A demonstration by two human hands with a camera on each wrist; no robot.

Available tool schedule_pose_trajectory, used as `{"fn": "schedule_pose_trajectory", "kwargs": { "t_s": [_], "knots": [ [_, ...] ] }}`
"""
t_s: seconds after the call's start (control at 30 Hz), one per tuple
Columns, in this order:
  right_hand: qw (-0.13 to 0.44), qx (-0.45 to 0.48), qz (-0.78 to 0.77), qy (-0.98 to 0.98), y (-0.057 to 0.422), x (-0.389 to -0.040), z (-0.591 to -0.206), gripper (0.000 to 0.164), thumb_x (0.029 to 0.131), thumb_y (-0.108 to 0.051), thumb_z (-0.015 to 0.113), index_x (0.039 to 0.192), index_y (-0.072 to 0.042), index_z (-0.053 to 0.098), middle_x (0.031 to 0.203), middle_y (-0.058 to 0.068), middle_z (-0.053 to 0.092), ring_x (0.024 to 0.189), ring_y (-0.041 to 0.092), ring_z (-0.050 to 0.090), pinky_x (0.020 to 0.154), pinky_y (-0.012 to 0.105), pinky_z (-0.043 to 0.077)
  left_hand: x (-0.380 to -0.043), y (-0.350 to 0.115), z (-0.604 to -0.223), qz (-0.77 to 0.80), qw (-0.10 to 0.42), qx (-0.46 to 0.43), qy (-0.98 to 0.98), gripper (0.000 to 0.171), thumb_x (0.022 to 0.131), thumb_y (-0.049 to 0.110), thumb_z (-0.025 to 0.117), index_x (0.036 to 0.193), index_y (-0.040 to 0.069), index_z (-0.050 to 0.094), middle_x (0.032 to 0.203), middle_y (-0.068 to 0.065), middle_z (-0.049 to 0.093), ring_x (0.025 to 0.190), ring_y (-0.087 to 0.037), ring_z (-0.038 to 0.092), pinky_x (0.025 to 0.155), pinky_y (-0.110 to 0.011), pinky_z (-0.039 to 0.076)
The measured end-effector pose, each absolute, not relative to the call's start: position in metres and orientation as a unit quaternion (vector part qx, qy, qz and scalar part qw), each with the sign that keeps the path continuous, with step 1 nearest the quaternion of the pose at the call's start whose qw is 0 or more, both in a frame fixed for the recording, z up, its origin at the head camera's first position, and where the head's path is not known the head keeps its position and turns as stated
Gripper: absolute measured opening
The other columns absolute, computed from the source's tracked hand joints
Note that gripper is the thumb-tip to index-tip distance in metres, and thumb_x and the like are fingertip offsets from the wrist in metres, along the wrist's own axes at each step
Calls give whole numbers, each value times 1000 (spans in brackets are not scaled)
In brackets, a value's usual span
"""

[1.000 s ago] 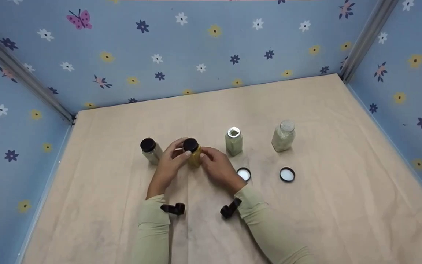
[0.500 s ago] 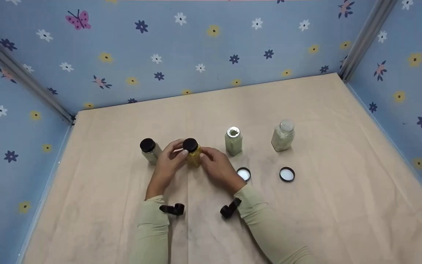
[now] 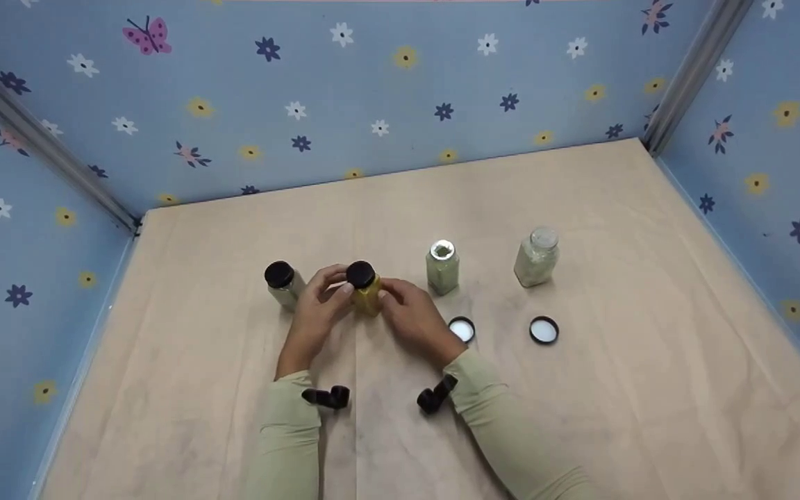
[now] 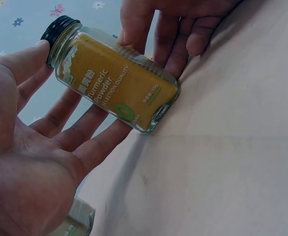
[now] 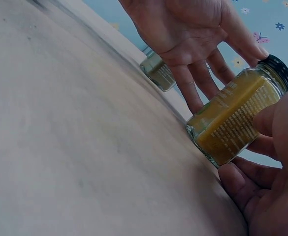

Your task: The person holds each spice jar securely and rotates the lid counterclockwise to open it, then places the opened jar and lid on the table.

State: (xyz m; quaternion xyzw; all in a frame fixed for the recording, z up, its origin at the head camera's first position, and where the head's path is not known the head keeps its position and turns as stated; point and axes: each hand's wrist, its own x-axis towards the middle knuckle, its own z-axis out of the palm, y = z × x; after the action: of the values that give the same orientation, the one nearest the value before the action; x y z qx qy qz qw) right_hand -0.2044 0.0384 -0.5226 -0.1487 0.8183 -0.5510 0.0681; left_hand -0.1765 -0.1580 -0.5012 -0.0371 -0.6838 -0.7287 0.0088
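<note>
A glass jar of turmeric powder [image 4: 119,81] with a black screw lid [image 3: 360,274] stands upright between both hands. My left hand [image 3: 317,309] has its thumb on the lid's near side and its index finger behind it. The other left fingers lie spread along the glass in the left wrist view. My right hand [image 3: 416,316] grips the jar's body from the right, thumb in front and fingers behind. Part of the glass is hidden by the fingers. The jar's base is at the tabletop. The lid sits on the jar's neck.
Left of my left hand is a black-lidded jar [image 3: 287,292]. Two uncapped jars stand to the right, a green-filled one [image 3: 444,271] and a paler one [image 3: 537,260]. Their black lids [image 3: 462,330] [image 3: 544,330] lie white side up on the cloth-covered table [image 3: 615,389]. Flowered walls surround it.
My left thumb has shifted slightly left along the lid's edge, and the left hand has moved a little left. My right hand keeps its grip on the turmeric jar.
</note>
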Motion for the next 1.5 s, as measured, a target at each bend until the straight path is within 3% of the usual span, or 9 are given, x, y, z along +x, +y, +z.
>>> {"fn": "schedule_pose_trajectory", "kwargs": {
  "t_s": [0.4,0.6,0.77,0.97,1.23,1.5],
  "knots": [
    [71,-149,-549,820,38,-204,-522,35,104,-24,53,134,-10,64,133,4,64,128,17,54,109,31,38,-176,-155,-502,-731,26,-33,-681,38,94,12,72,128,2,56,128,-17,57,118,-30,59,98,-51,50],
    [70,-146,-550,819,38,-204,-521,35,104,-25,53,134,-10,64,133,4,64,128,17,54,109,31,38,-177,-155,-501,-729,16,-29,-684,44,95,13,71,134,3,53,132,-17,55,122,-30,57,98,-48,50],
    [70,-141,-548,821,38,-203,-521,36,103,-25,53,134,-9,64,133,4,64,128,17,54,109,32,38,-177,-156,-501,-704,9,-39,-709,50,95,20,71,141,10,54,134,-15,54,122,-29,56,97,-42,52],
    [70,-141,-548,822,38,-203,-521,36,104,-25,53,134,-9,63,133,5,63,128,18,54,109,33,38,-175,-154,-493,-680,-8,-46,-732,54,99,17,66,150,14,48,140,-14,50,127,-30,51,101,-37,48],
    [75,-140,-547,822,39,-204,-522,37,104,-26,52,135,-8,63,134,6,63,128,19,54,109,34,38,-165,-146,-469,-666,-16,-48,-745,54,100,15,64,150,10,47,139,-15,48,131,-34,48,102,-37,47],
    [63,-144,-538,828,38,-205,-523,35,104,-24,53,133,-7,64,131,7,64,126,20,55,108,34,40,-174,-153,-493,-660,5,-46,-750,52,99,17,65,149,13,49,139,-14,51,127,-31,53,102,-36,47]
  ]
}}
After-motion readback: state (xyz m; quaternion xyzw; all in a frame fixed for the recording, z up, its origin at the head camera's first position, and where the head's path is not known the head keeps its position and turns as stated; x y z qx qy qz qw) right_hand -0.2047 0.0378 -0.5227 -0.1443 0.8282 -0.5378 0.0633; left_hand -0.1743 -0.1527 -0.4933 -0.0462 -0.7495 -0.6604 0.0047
